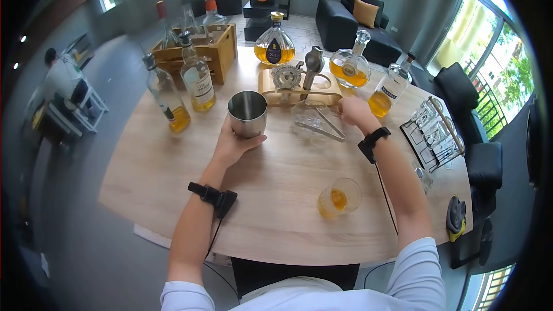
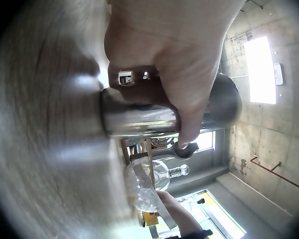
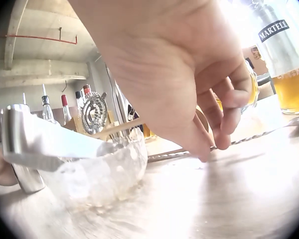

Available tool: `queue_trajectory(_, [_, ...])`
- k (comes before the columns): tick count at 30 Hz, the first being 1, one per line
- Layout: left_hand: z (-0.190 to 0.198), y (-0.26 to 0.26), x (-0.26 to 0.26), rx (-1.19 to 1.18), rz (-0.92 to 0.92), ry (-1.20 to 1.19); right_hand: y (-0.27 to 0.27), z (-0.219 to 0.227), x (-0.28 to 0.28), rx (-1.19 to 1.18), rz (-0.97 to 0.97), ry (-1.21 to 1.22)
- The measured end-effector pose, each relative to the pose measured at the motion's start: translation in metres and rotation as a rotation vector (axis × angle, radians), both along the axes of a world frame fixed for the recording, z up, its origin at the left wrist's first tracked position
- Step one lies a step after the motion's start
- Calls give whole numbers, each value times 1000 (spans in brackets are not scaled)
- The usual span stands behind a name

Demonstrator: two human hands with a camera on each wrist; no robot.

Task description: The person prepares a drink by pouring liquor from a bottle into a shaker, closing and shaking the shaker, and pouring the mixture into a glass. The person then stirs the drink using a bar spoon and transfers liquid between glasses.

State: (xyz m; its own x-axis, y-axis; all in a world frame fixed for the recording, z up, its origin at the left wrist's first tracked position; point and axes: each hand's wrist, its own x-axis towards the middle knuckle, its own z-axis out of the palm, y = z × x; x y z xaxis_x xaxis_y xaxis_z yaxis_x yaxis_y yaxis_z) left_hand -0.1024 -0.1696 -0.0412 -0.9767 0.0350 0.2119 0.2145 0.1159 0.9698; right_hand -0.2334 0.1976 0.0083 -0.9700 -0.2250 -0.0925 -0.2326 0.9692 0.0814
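Note:
My left hand [image 1: 231, 145] grips a metal shaker tin [image 1: 249, 122] around its lower part, and the tin stands upright with its mouth facing up. In the right wrist view, my right hand [image 3: 174, 74] reaches down with thumb and fingertips pinching the twisted shaft of a bar spoon [image 3: 261, 135] low over the table. That hand hides part of the shaft. Just left of it is a glass ice bowl [image 1: 302, 116] with metal tongs [image 1: 333, 129] across it. Behind the bowl, a wooden stand [image 1: 271, 97] bears a strainer [image 1: 286, 76] and a metal squeezer [image 1: 314, 60].
A tumbler [image 1: 347, 196] with amber liquid stands near the front. Several bottles, including a Martell bottle [image 1: 390, 87], surround the back. A wooden crate [image 1: 222, 60] sits back left; a glass rack [image 1: 432, 132] is at the right. A person [image 1: 66, 78] sits far left.

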Motion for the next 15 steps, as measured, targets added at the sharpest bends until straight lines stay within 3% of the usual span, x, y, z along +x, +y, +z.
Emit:
queue_trajectory(8, [2,5,4,91,-7,-1,29,-6,2,124,85,227])
queue_trajectory(11, [5,6,6,31,52,78,35,13,15,149,59,281])
queue_trajectory(15, [3,1,3,34,-1,-35,45,49,43,217,11,359])
